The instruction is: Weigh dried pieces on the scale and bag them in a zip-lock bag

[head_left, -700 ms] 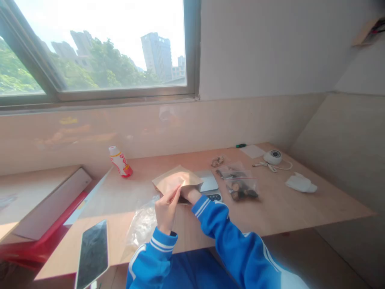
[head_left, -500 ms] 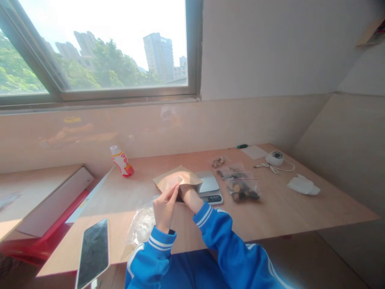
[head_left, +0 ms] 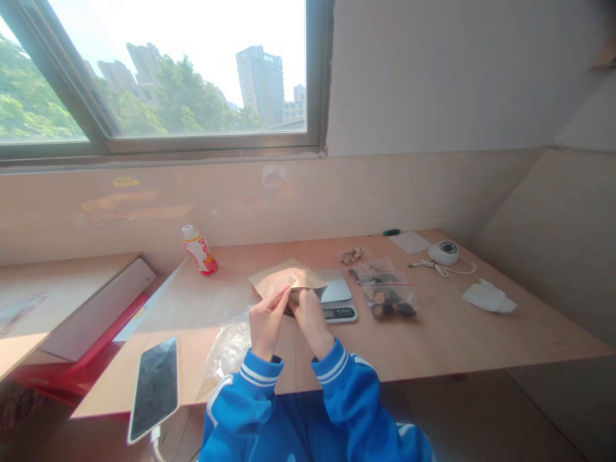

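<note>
A brown paper bag lies with its mouth toward me, overlapping the left side of a kitchen scale. My left hand is closed, pinching the edge of the bag's mouth between thumb and fingers. Close beside it, my right hand is closed at the same mouth, its curled fingers on the rim; the fingertips are partly hidden. What the bag contains cannot be seen. Crumpled clear plastic rests on the table by my left wrist.
Right of the scale lie clear zip bags of dried mushroom-like pieces and a smaller bag. Farther right are a white round device with a cable and a white tissue. A drink bottle stands left; a phone overhangs the front edge.
My right hand has drawn back out of the bag, and its fingers are now at the mouth. The left hand keeps its pinch. The camera view has shifted slightly.
</note>
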A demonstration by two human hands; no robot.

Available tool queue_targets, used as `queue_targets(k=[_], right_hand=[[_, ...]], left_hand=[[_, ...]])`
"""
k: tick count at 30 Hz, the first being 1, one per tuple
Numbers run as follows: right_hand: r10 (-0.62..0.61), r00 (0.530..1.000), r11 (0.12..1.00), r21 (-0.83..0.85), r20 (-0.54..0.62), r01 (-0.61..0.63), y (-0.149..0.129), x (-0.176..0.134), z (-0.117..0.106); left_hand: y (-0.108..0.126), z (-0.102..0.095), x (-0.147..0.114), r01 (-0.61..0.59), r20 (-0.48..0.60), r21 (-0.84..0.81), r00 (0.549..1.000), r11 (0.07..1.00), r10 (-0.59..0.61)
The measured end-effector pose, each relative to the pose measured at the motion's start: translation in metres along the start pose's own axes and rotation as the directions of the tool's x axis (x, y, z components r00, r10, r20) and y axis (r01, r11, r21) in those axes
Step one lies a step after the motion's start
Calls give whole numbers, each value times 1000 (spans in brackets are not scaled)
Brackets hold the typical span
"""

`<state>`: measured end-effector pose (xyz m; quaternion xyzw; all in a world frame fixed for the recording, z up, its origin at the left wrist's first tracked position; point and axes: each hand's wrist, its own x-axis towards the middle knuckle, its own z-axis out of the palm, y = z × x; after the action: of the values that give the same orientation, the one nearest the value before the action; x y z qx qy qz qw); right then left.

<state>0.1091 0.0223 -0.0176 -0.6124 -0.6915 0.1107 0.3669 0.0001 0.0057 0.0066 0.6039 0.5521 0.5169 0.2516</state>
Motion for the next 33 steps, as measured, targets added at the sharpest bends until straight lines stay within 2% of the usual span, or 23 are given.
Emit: queue_targets(k=[3, 6, 12, 16, 18, 21, 23, 25, 26, 29, 31, 33], right_hand=[[50, 998, 997, 57, -30, -48, 0, 1, 1], [53, 994, 990, 135, -92, -40, -3, 1, -4], [-47, 982, 959, 267, -183, 96, -9, -4, -17], [-154, 960, 941, 262, -236, 215, -8, -4, -19], [-171, 935, 942, 228, -311, 248, -8, -4, -22], [-127, 875, 943, 218, -467, 253, -7, -5, -35], [-58, 814, 940, 243, -578, 240, 2, -6, -46], [32, 770, 951, 257, -638, 173, 23, -6, -53], [77, 769, 962, 251, -635, 111, 36, -6, -54], [115, 857, 991, 122, -502, -62, 84, 3, -45], [139, 908, 990, 43, -394, -133, 111, 12, -33], [148, 940, 986, -33, -309, -166, 126, 20, -24]], left_hand=[[2, -1, 2, 5, -13, 5, 1000, 1000, -5], [5, -3, 5, 11, -19, 10, 1000, 1000, -11], [12, -3, 12, 40, -43, 2, 998, 999, -40], [14, -2, 16, 56, -67, -14, 996, 998, -57], [15, -2, 19, 54, -78, -13, 995, 998, -55], [16, -1, 25, 49, -116, 15, 992, 999, -47], [16, -2, 30, 54, -146, 39, 988, 998, -48], [15, -4, 32, 64, -157, 48, 986, 997, -55], [15, -5, 33, 68, -159, 47, 985, 997, -60], [12, -6, 32, 69, -149, 31, 987, 997, -63], [11, -6, 30, 65, -145, 18, 987, 998, -62], [10, -6, 29, 67, -143, 6, 988, 998, -65]])
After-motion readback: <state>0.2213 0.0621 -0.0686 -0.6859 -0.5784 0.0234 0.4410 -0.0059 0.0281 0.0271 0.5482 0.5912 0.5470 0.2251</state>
